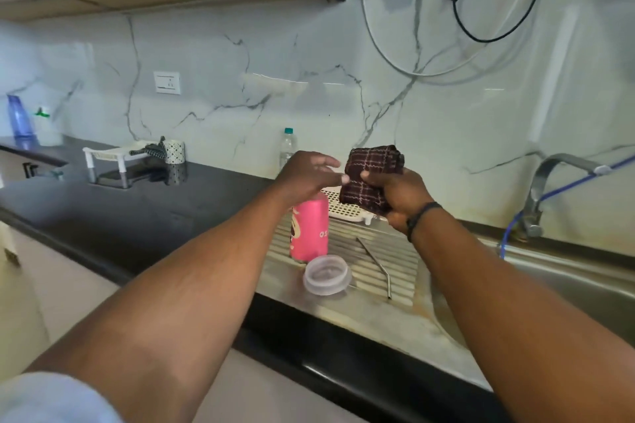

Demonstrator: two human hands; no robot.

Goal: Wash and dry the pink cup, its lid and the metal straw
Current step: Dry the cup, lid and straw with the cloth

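Colours & patterns at the sink

Cup: bright pink w/ white lettering and a dark-and-cream printed figure, partly hidden. Lid: clear, frosty white. Straw: silver metal. Cloth in right hand: dark maroon-brown, thin pale check lines. Countertop: glossy black. Drainboard: steel, cream-stained. Wall: white marble w/ grey veins. Tap hose: blue. Far-left bottle: translucent blue. Small bottle cap: teal, prob. Mug: white w/ dark dotted pattern.
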